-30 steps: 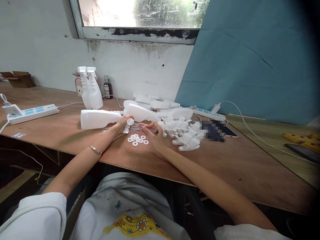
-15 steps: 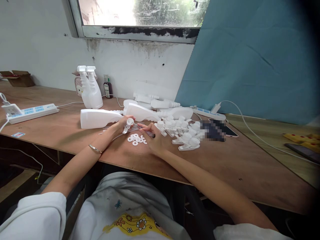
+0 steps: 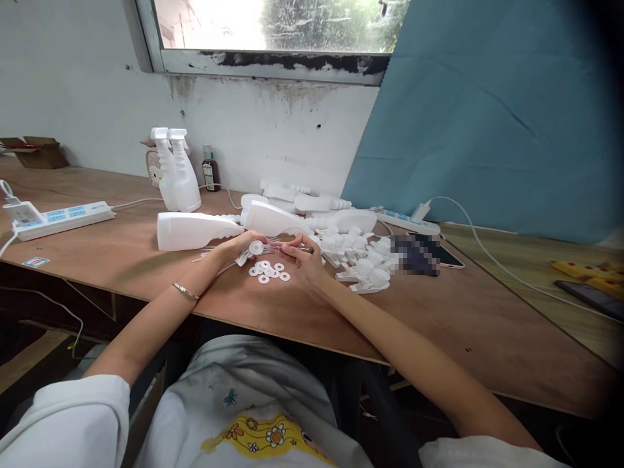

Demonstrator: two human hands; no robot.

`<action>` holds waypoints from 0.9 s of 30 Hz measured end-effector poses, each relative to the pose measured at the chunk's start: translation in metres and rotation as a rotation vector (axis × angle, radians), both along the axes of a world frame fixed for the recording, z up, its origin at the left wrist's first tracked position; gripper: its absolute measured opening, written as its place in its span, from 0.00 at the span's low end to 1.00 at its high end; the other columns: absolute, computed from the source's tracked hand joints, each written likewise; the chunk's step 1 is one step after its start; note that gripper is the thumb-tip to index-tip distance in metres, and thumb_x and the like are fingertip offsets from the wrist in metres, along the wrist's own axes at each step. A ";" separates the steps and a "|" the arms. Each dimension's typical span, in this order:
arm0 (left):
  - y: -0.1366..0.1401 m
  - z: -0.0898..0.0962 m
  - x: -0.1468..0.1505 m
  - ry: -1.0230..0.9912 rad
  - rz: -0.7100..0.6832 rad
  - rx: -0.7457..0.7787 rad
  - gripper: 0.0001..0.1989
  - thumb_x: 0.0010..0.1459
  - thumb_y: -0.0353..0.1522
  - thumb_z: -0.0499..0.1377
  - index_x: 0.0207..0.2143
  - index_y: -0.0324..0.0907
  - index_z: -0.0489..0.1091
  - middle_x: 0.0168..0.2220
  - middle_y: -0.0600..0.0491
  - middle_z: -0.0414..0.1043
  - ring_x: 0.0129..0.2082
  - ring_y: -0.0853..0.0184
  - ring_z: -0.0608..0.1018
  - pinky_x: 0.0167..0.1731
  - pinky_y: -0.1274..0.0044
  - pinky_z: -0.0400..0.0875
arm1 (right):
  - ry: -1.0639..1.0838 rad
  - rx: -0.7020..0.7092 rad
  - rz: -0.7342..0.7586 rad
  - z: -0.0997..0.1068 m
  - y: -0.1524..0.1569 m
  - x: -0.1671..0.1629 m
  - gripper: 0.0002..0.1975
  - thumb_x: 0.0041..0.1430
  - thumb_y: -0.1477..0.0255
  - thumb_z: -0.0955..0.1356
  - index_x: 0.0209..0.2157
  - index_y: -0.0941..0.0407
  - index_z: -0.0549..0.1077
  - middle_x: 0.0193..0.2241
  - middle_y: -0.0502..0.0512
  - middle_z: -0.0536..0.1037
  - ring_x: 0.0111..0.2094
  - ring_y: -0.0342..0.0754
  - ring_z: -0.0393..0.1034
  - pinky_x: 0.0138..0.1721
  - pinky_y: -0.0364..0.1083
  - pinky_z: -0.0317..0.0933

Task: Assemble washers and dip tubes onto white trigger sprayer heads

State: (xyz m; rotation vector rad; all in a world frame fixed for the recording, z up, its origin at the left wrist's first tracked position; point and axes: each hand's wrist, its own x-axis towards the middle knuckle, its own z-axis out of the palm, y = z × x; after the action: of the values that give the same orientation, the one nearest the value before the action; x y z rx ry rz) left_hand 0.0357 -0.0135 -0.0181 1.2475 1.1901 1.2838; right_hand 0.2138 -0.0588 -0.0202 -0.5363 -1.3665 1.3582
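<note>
My left hand [image 3: 244, 242] is closed around a white spray trigger head [image 3: 256, 247], its round collar facing up toward me. In my right hand [image 3: 309, 265] is a slim tool with a dark end [image 3: 307, 249], pinched between thumb and fingers. The tool's thin tip points left at the collar; whether it touches is too small to make out. Just below the hands lie several flat white ring washers [image 3: 264, 279]. Thin clear tubes [image 3: 202, 254] lie partly hidden behind my left hand. Several more spray heads [image 3: 373, 276] are heaped right of my right hand.
White bottles [image 3: 197, 231] lie behind the hands, and two spray bottles [image 3: 182, 175] stand at the back beside a dark bottle [image 3: 210, 172]. Power strips [image 3: 68, 218] sit left and back right. A phone [image 3: 451, 255] lies right of the heap; a cable [image 3: 480, 244] trails beyond it.
My right hand has shifted slightly right and up, and the tool now lies nearly level. The spray head has moved slightly right and down. More of the washers show.
</note>
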 end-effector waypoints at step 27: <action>0.004 0.006 0.001 0.044 0.044 0.160 0.09 0.44 0.36 0.49 0.22 0.39 0.60 0.20 0.56 0.59 0.20 0.71 0.62 0.21 0.79 0.57 | -0.539 0.179 -0.508 0.003 0.005 0.005 0.12 0.56 0.63 0.59 0.23 0.55 0.61 0.14 0.44 0.63 0.16 0.41 0.58 0.20 0.40 0.53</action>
State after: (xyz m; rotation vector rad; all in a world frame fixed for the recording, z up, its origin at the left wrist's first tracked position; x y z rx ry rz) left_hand 0.0367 -0.0095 -0.0124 1.3780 1.1701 1.4125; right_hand 0.2186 -0.0540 -0.0175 -1.0952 -1.6118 0.6902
